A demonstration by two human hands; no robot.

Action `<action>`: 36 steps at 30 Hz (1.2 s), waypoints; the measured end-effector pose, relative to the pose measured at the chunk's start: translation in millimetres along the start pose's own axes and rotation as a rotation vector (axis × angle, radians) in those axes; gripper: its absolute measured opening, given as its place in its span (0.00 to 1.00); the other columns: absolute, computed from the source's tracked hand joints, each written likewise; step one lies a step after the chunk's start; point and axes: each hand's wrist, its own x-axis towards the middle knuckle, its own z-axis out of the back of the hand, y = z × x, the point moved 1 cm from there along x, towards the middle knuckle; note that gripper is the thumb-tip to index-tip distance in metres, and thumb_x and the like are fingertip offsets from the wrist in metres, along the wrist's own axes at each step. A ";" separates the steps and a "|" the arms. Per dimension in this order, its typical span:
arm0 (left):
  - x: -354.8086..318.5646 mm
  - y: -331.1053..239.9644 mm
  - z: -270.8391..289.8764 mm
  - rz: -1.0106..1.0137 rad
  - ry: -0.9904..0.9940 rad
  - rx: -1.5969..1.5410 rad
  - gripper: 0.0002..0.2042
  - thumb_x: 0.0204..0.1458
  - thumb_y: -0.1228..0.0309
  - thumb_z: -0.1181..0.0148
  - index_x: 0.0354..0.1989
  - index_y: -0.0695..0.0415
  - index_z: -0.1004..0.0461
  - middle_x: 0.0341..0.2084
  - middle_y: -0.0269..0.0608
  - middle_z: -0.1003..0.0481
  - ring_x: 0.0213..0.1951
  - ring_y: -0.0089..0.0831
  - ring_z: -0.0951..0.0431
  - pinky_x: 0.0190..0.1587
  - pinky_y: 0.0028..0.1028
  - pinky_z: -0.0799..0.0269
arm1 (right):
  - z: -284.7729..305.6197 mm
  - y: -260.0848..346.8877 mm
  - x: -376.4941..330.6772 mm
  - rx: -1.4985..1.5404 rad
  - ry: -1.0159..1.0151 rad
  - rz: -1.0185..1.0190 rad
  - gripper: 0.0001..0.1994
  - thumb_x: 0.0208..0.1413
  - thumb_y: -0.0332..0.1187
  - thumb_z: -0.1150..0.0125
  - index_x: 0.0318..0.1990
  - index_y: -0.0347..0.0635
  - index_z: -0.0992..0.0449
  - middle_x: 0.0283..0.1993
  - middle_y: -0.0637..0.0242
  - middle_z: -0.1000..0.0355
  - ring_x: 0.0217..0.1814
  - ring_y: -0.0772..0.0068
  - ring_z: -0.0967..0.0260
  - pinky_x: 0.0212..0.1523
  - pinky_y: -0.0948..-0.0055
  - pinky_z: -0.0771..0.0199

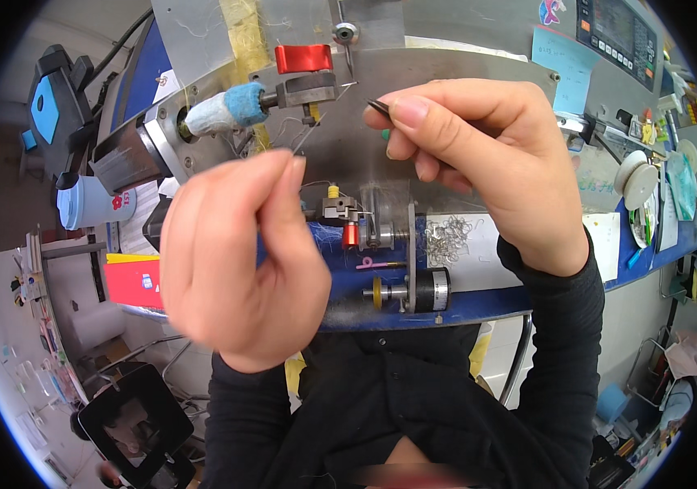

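My left hand (238, 257) is raised in front of the machine with thumb and forefinger pinched on a thin wire (304, 140) that runs up toward the red-handled clamp (304, 61). My right hand (479, 159) holds dark tweezers (379, 106), tip pointing left near the wire's upper end. Between and below the hands sits a small winding fixture (365, 224) with a yellow cap and a red part. Both forearms wear dark sleeves.
A grey metal plate (446, 69) backs the fixture. A pile of small wire springs (446, 238) lies on white paper on the blue bench (479, 301). A black cylinder (430, 289), a control panel (619, 37), a white-and-blue cup (92, 204) and red and yellow boxes (132, 281) surround them.
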 end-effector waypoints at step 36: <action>-33.5 26.1 23.2 -0.150 0.249 0.191 0.19 0.42 0.72 0.23 0.44 0.58 0.20 0.38 0.39 0.21 0.58 0.44 0.31 0.61 0.32 0.41 | 4.2 -3.3 -84.8 -0.422 -0.045 0.103 0.13 0.58 0.26 0.34 0.48 0.28 0.20 0.41 0.60 0.23 0.41 0.73 0.27 0.43 0.76 0.28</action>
